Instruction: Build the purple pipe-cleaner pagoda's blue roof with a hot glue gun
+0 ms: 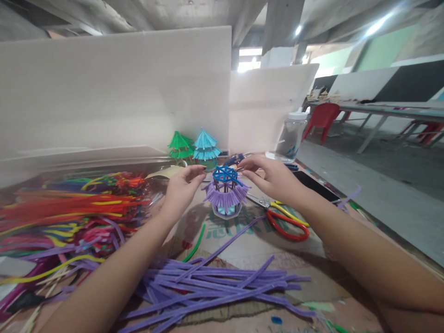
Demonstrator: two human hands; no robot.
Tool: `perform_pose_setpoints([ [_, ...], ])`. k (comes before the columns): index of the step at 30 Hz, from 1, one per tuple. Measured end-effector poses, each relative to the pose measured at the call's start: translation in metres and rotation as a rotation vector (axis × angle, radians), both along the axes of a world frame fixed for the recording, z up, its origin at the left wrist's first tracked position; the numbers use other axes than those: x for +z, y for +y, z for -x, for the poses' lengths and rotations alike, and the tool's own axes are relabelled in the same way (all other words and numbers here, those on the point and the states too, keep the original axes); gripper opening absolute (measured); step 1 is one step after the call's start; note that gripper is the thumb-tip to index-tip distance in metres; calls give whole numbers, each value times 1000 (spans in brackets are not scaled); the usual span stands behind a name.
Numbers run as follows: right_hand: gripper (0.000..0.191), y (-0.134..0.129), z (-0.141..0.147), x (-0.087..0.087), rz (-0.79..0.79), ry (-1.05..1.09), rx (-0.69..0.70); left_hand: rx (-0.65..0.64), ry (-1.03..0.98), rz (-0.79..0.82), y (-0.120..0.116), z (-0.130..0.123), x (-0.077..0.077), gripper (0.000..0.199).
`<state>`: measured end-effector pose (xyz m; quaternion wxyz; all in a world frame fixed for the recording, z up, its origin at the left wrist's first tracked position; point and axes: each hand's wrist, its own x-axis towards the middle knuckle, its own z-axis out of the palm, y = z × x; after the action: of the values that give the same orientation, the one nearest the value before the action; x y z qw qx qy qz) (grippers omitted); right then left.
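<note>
Left grip (182, 187) and right grip (272, 178) flank the small model (225, 198), fingers parted on both. Blue lattice (226, 174) sits between fingertips. Best handling, in my judgement: steady the base lightly, pinch only the lattice, spare the purple fringe. Scissors (265, 203) lie nearer right grip.

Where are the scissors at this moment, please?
In the head view, the scissors lie just right of the purple-roofed model, left of the right forearm.

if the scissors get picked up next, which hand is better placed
Right, probably: the right hand is nearer the scissors; the left hand is across the purple-roofed model.
</note>
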<state>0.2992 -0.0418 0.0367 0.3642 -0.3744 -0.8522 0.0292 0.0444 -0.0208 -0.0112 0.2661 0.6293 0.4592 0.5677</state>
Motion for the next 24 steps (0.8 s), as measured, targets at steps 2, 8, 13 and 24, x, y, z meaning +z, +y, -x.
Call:
perform_pose_setpoints([
  [2, 24, 2, 0, -2, -59, -13, 32, 9, 37, 3, 0, 0, -1, 38],
  [8, 48, 4, 3, -9, -226, -194, 99, -25, 102, -18, 0, 1, -5, 33],
  [13, 46, 4, 6, -12, -189, -220, 108, -76, 56, -6, 0, 0, -5, 31],
  [24, 41, 12, 2, -13, -99, -84, 71, -21, 138, 44, 1, 3, -5, 30],
])
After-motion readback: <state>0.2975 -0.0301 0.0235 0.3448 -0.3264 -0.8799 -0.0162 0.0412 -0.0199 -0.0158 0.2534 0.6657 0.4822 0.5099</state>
